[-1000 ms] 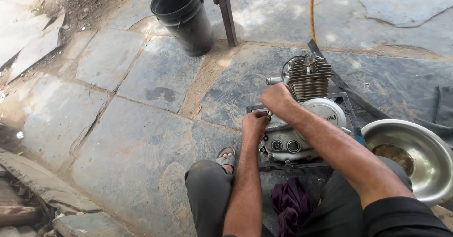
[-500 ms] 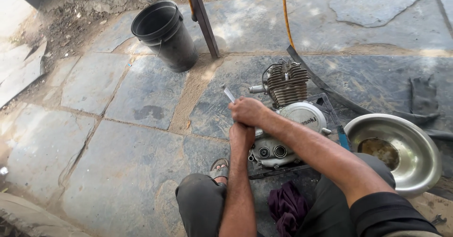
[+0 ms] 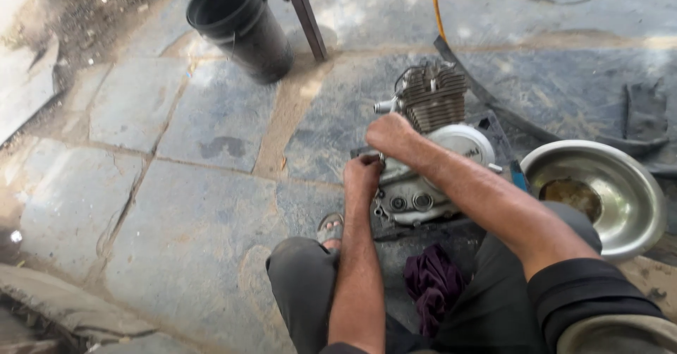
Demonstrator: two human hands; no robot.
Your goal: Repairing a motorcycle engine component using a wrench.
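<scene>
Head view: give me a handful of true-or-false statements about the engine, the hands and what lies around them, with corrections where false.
1. Both hands are at the left side of the engine. True: the left hand and the right hand are closed together against its casing.
2. The black bucket lies tipped over on its side. False: it stands upright on the stone floor, beyond the engine to the left.
3. A metal bowl sits to the right of the engine. True: it holds a little brownish liquid.
4. The purple cloth is draped over the engine's fins. False: it lies between the person's legs, nearer than the engine.
5. The engine's finned cylinder points away from the person. True.
</scene>
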